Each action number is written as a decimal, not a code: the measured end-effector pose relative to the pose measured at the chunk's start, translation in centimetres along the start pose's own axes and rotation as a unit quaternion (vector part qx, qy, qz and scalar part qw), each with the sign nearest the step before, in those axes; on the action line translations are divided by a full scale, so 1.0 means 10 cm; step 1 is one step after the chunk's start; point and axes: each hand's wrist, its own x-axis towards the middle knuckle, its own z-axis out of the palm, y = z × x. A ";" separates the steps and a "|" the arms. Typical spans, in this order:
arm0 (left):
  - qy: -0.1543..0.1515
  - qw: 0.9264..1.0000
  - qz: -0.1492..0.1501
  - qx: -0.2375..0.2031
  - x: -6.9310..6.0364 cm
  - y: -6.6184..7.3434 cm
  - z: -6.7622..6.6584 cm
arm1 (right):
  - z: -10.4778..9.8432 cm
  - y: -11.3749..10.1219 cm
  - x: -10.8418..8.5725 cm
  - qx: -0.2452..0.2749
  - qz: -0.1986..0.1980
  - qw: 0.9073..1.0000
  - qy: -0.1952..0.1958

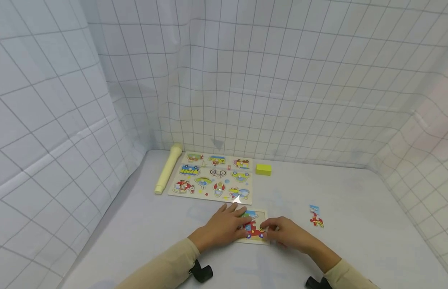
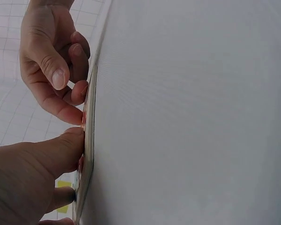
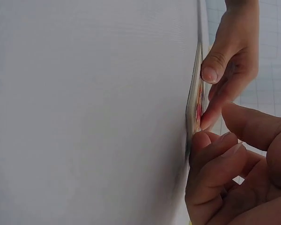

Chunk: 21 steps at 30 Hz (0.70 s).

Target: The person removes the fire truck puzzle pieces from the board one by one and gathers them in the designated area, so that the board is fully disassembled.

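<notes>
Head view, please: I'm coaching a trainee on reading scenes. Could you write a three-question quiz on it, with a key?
1. What lies just right of the large pale rectangular board of colourful vehicle pictures?
2. True or false: the left hand touches the small pale-framed puzzle with a red vehicle.
3. Where do the loose flat blue and red puzzle pieces lie: (a) left of the small puzzle, (b) right of it, (c) on the large board?

Key:
1. A bright yellow rectangular block.
2. True.
3. b
</notes>
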 end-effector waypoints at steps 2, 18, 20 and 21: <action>0.000 1.000 0.000 0.003 -0.01 0.01 0.01 | 0.00 0.00 0.01 -0.002 -0.002 1.000 -0.002; -0.001 1.000 -0.014 0.004 -0.01 0.04 0.01 | 0.03 0.03 0.09 0.018 -0.008 0.999 0.040; -0.002 1.000 -0.016 0.003 -0.01 0.05 0.00 | 0.03 0.02 0.09 0.027 -0.003 0.999 0.038; -0.003 1.000 -0.017 0.003 -0.01 0.05 0.00 | 0.03 0.02 0.09 0.032 -0.001 0.999 0.038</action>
